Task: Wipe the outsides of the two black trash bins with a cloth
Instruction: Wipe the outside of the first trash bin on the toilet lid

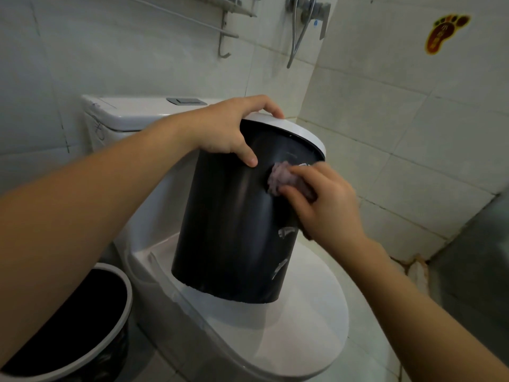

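Note:
A black trash bin (231, 221) with a white rim stands on the closed toilet lid (311, 326), tilted toward the wall. My left hand (228, 128) grips its rim at the top left, fingers over the white edge and thumb on the black side. My right hand (325, 199) holds a bunched pinkish cloth (278, 177) and presses it against the bin's upper right side. A second black bin (68, 326) with a white rim and a dark liner stands on the floor at the lower left, partly hidden by my left forearm.
The white toilet tank (132, 114) with a flush button stands behind the bin. A metal towel rack (220, 26) and shower fittings (305, 20) hang on the tiled wall above. A footprint sticker (446, 31) marks the right wall.

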The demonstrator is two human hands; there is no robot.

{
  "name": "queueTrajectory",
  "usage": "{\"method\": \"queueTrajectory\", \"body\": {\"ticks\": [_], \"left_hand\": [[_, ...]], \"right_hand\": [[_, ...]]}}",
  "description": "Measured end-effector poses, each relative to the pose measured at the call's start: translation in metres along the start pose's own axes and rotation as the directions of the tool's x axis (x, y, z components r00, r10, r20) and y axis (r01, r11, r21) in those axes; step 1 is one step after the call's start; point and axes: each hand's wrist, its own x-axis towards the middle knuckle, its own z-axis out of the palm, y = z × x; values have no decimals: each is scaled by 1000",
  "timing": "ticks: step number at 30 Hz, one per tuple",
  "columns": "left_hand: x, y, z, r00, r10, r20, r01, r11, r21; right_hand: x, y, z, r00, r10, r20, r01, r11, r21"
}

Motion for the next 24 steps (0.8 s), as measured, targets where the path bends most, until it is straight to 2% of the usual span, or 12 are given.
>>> {"method": "queueTrajectory", "body": {"ticks": [3, 8, 13, 15, 20, 24], "left_hand": [[0, 2, 0, 1000, 2, 7, -2, 1000, 17], [-3, 2, -1, 1000, 16, 4, -16, 1000, 16], [-3, 1, -3, 1000, 5, -7, -5, 1000, 13], [-3, 1, -3, 1000, -1, -5, 1, 1000, 22], [-3, 1, -2, 1000, -2, 3, 2, 1000, 14], [-3, 1, -3, 1000, 5, 2, -5, 1000, 11]], "right_hand": [[26, -5, 1, 990, 122, -76, -122, 993, 7], [33, -5, 0, 994, 93, -53, -94, 995, -24], [26, 15, -9, 958, 280, -66, -281, 960, -1], [28, 11, -8, 958, 279, -67, -280, 960, -10], [26, -4, -2, 996, 86, -20, -87, 996, -35], [24, 9, -9, 983, 172, -61, -174, 985, -21]]}}
